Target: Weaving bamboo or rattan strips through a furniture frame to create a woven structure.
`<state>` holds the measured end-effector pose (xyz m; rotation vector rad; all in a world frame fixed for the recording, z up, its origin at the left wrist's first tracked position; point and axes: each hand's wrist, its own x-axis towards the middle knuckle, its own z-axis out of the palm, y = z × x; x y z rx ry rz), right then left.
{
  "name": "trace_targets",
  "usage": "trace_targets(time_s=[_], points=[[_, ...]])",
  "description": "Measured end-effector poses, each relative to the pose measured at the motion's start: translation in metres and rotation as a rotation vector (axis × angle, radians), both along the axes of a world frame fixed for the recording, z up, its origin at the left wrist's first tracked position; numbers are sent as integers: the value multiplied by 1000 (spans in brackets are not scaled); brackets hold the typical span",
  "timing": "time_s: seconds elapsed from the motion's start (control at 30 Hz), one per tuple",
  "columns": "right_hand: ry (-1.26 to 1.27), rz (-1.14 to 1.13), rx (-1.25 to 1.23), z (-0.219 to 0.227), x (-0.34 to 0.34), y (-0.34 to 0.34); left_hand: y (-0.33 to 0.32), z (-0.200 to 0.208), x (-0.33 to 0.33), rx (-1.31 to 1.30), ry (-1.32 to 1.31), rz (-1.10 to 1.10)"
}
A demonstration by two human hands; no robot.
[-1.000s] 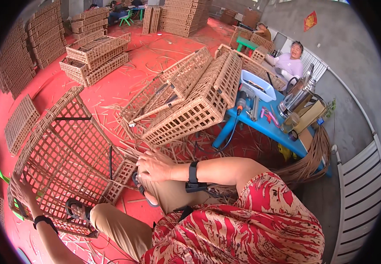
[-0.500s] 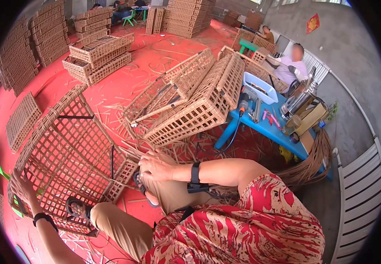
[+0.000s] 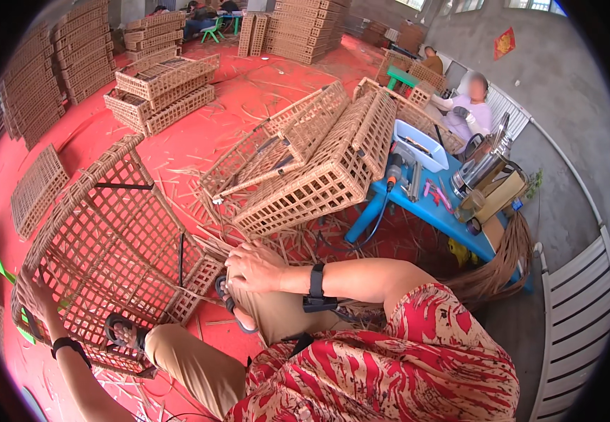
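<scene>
A large brown woven basket (image 3: 118,243) with an open grid weave stands tilted on its side at my left. Dark bars cross its inside. My left hand (image 3: 36,301) is closed around its near left rim, the fingertips partly lost against the weave. Over my right knee lies my right hand (image 3: 254,268), palm down with slightly bent fingers, and I see no object in it. Loose strips of weaving material (image 3: 212,246) lie between that hand and the basket's lower right corner. My sandalled foot rests against the basket's lower edge.
Several finished baskets (image 3: 312,176) are piled ahead of me. At right a blue table (image 3: 424,204) bears a power drill (image 3: 394,170), a light blue bin (image 3: 417,144) and a metal flask (image 3: 475,169). Cut strips litter the red floor (image 3: 242,91). A co-worker (image 3: 472,112) sits beyond the table.
The view has shifted slightly, so the surroundings sit a little farther right. Both of my hands keep their places. The co-worker's arm has moved a little.
</scene>
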<state>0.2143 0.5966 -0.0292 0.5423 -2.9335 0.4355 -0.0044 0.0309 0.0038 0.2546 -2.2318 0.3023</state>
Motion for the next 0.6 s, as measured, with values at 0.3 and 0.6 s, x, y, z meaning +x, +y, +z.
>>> trace_targets(time_s=[0.3, 0.6], points=[[50, -8, -17, 0, 0, -1, 5, 4, 2, 8, 5, -12], [27, 5, -33, -1, -1, 1, -1, 1, 3, -18, 35, -41]])
